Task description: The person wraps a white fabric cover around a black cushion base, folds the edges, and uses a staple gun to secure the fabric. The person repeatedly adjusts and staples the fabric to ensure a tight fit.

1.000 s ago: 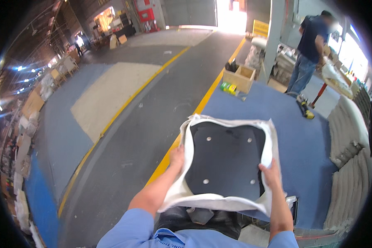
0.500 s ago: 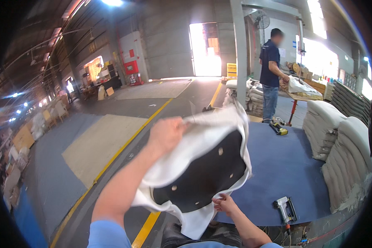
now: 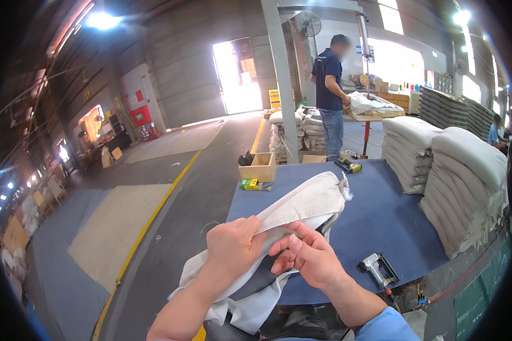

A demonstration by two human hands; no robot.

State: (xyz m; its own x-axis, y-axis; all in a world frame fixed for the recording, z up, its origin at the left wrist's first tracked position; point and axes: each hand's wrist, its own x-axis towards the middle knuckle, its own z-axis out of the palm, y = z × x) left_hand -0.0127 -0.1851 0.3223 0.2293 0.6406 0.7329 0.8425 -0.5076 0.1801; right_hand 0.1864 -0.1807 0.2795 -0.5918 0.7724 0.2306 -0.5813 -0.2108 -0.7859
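A fabric-covered seat cushion [image 3: 301,199] tilts in front of me over the near left part of the blue-topped table, pale cloth outside and a dark underside partly showing. My left hand [image 3: 233,244] is closed round the cloth edge on its near left side. Beside it, my right hand [image 3: 310,256] has its thumb and bent fingers apart, close to the loose cloth border; whether the fingertips touch the cloth is hard to tell. White cloth hangs down below both hands. A silver staple gun [image 3: 379,270] lies on the table to the right of my right hand.
The blue table [image 3: 381,227] bears two tall stacks of pale cushions [image 3: 463,187] at right. At its far edge are a wooden box [image 3: 259,169], a small green-yellow carton [image 3: 249,184] and a yellow-black staple gun [image 3: 348,166]. A co-worker [image 3: 330,96] stands beyond, at another table.
The cushion has turned so its pale cloth side shows more and the dark underside less. My right hand has come up from the lower edge beside my left. The view has swung right.
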